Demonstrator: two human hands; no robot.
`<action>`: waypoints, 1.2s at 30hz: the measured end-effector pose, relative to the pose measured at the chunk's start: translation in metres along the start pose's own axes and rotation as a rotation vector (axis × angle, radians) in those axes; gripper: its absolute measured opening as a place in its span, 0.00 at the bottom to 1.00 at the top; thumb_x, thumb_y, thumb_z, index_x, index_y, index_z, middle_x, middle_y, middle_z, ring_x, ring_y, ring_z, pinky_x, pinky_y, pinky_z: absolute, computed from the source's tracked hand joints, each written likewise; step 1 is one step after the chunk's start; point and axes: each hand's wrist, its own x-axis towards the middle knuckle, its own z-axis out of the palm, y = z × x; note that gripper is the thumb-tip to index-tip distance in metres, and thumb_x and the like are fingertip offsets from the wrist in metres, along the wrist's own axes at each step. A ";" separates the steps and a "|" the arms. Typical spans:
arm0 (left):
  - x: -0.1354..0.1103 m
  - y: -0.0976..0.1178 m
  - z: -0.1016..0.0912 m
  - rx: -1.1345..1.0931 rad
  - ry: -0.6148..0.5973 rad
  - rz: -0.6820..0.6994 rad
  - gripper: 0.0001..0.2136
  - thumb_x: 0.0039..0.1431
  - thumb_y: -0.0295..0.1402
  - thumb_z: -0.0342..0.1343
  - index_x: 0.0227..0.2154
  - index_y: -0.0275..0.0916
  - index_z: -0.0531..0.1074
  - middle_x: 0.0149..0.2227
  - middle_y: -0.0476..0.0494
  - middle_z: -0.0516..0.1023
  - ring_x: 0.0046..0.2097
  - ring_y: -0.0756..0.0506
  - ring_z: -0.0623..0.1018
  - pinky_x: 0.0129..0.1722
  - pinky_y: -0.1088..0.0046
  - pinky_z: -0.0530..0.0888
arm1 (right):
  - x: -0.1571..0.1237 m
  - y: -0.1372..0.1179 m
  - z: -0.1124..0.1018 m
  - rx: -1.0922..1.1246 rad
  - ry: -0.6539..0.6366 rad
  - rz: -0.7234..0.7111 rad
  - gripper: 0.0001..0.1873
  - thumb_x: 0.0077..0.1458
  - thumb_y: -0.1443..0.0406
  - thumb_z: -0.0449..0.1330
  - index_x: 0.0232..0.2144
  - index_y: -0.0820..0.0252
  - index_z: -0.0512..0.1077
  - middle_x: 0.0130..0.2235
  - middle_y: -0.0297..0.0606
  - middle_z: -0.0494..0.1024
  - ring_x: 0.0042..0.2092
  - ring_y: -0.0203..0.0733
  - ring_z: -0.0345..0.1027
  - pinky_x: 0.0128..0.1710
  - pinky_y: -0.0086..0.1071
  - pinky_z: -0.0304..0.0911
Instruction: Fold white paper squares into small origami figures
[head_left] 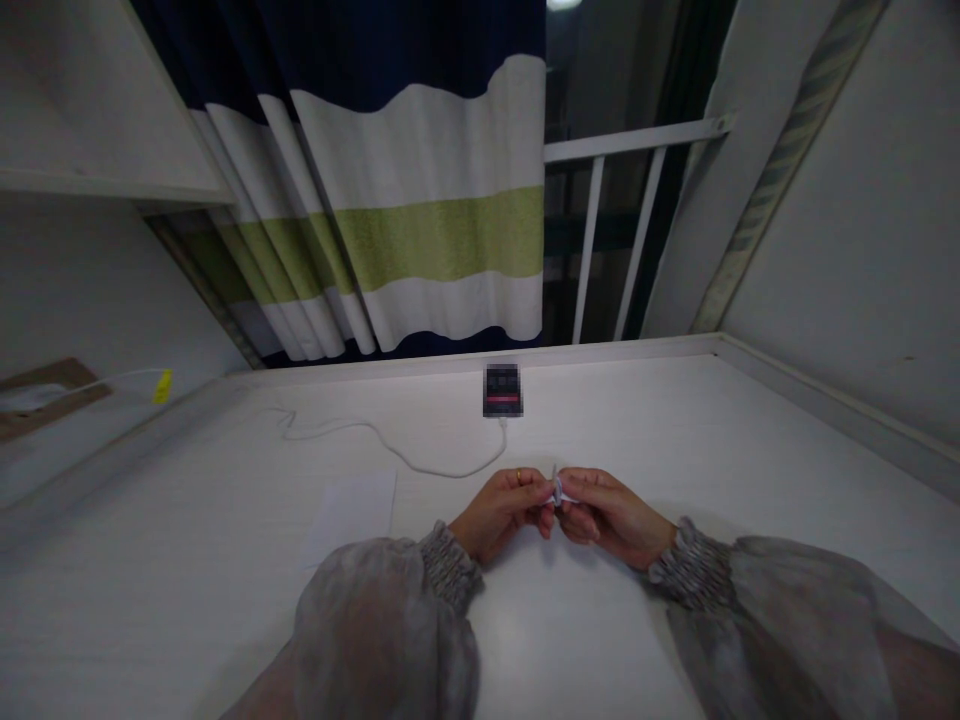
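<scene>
Both hands meet above the white table, just right of the middle of the head view. My left hand (504,512), with a ring on one finger, pinches one side of a small white folded piece of paper (557,489). On its other side, my right hand (616,515) grips the same piece between thumb and fingers. A thin edge of it sticks up between the fingertips; the fingers hide most of the rest. Left of my left hand, a white sheet of paper (354,512) lies flat on the table.
A dark device (502,390) with a red stripe sits near the table's back edge. Its white cable (435,473) runs off to the left. Behind the table (720,440) hang striped curtains (442,230) beside a window railing (637,140). Walls border both sides.
</scene>
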 end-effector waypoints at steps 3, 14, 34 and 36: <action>0.000 0.000 0.001 -0.027 -0.001 0.003 0.16 0.40 0.40 0.62 0.18 0.33 0.66 0.15 0.50 0.68 0.17 0.55 0.66 0.20 0.78 0.61 | 0.000 0.000 0.001 0.016 -0.008 0.002 0.17 0.46 0.57 0.61 0.17 0.63 0.63 0.10 0.24 0.60 0.13 0.25 0.47 0.14 0.23 0.45; -0.001 0.000 0.002 -0.064 0.010 0.025 0.15 0.38 0.39 0.63 0.16 0.33 0.65 0.14 0.50 0.69 0.17 0.54 0.67 0.19 0.77 0.61 | -0.002 -0.001 0.004 0.056 -0.018 -0.026 0.18 0.45 0.58 0.61 0.15 0.63 0.62 0.10 0.25 0.60 0.13 0.26 0.49 0.14 0.24 0.45; 0.001 -0.005 -0.001 -0.173 -0.074 0.050 0.13 0.40 0.36 0.63 0.16 0.32 0.66 0.13 0.48 0.70 0.16 0.53 0.69 0.18 0.78 0.62 | -0.002 0.001 0.002 0.110 -0.074 -0.057 0.19 0.47 0.58 0.60 0.14 0.62 0.61 0.09 0.27 0.61 0.13 0.27 0.51 0.14 0.24 0.48; 0.001 -0.004 0.000 -0.180 -0.072 0.049 0.13 0.40 0.36 0.63 0.17 0.32 0.66 0.13 0.48 0.70 0.16 0.53 0.69 0.18 0.78 0.62 | -0.002 0.001 0.002 0.117 -0.075 -0.060 0.18 0.47 0.58 0.60 0.14 0.63 0.62 0.09 0.27 0.61 0.12 0.28 0.52 0.14 0.24 0.48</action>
